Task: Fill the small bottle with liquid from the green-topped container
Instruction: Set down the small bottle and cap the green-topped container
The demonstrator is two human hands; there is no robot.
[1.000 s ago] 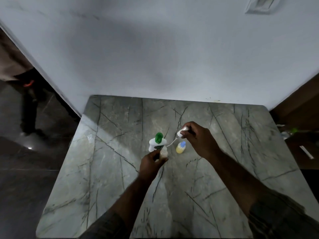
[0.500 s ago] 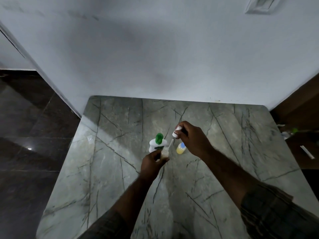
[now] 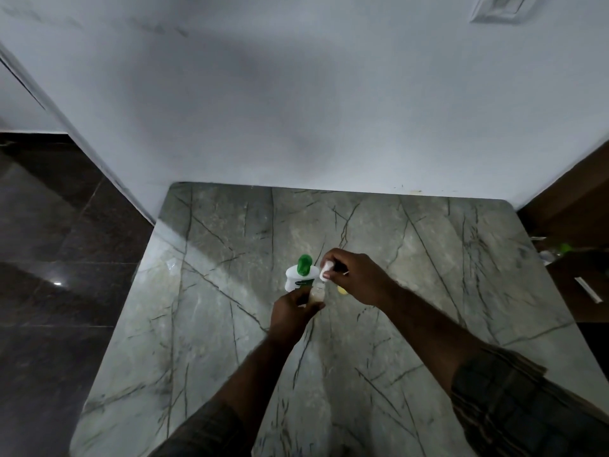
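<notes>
A white container with a green top (image 3: 301,273) stands upright near the middle of the marble table (image 3: 214,324). Right beside it my left hand (image 3: 291,313) grips a small clear bottle (image 3: 318,294) standing on the table. My right hand (image 3: 354,277) holds a white pump cap with a thin tube (image 3: 326,270) directly over the small bottle's mouth, its tube pointing down into it. A second small bottle with yellow liquid (image 3: 342,289) is mostly hidden behind my right hand.
A white wall (image 3: 296,110) rises at the table's far edge. Dark glossy floor (image 3: 49,291) lies to the left. Dark furniture with a white strip (image 3: 588,290) and a green-capped item (image 3: 565,248) sits to the right.
My right hand has carried the white cap and tube left and down, from above the yellow bottle to over the small bottle in my left hand. A person at far left has gone from view.
</notes>
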